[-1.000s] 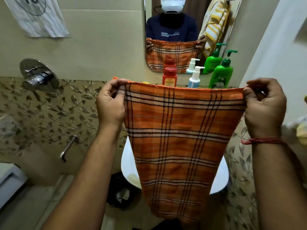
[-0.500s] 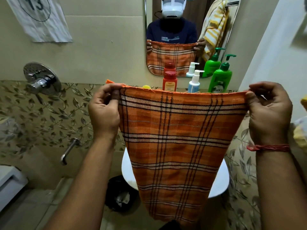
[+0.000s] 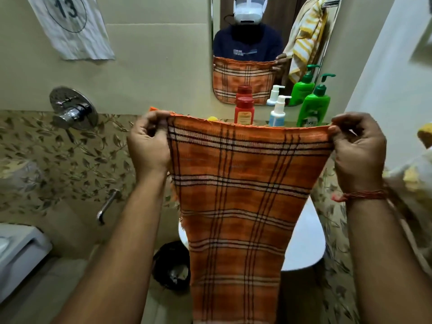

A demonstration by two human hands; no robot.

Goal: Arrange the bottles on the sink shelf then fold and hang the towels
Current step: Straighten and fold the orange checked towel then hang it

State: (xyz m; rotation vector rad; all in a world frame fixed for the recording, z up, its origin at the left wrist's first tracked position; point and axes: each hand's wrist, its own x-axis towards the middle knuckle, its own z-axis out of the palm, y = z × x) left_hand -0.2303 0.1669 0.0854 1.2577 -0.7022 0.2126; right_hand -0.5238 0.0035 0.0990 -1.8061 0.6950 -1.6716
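Note:
An orange plaid towel [image 3: 236, 202] hangs stretched in front of me over the white sink [image 3: 306, 244]. My left hand [image 3: 149, 146] pinches its top left corner and my right hand [image 3: 357, 150] pinches its top right corner. Behind the towel's top edge, on the sink shelf, stand a red bottle [image 3: 244, 111], a white-and-blue pump bottle [image 3: 278, 112] and a green pump bottle [image 3: 314, 104]. A small yellow thing [image 3: 212, 118] peeks over the towel edge. The shelf itself is hidden.
A mirror [image 3: 252, 47] on the wall reflects the person, the towel and a yellow striped towel [image 3: 304, 40] on a hook. A chrome shower valve [image 3: 72, 108] and tap [image 3: 107, 204] are at left, a black bin [image 3: 171, 265] on the floor, pale cloth [image 3: 418, 181] at right.
The towel and both hands have sunk slightly, so more of the bottles shows above the top edge. Both grips are unchanged.

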